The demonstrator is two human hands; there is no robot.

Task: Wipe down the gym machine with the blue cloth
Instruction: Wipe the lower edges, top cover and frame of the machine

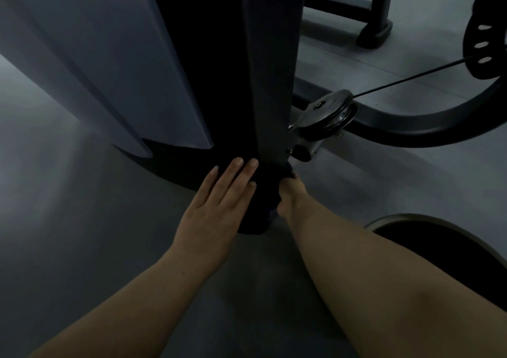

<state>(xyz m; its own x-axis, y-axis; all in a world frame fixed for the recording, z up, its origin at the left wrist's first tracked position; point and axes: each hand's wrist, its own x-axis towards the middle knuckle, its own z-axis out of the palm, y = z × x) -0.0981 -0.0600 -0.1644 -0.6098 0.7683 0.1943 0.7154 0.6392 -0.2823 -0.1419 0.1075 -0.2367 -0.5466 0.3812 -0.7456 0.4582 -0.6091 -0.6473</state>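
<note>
Pulley (326,113) beside dark upright (247,83)

The scene was dim and its colours muted. The gym machine's upright column (263,69) was black, and its side panel (131,64) pale blue-grey. The cloth (267,193) at the column's foot showed so dark that it read near-black. The pulley (326,113) was black with silvery metal. The curved base tube (428,125) was black, the floor (82,220) plain grey.

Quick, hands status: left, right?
Left hand: open, flat on the cloth at the post's base.
Right hand: gripping the cloth.
</note>
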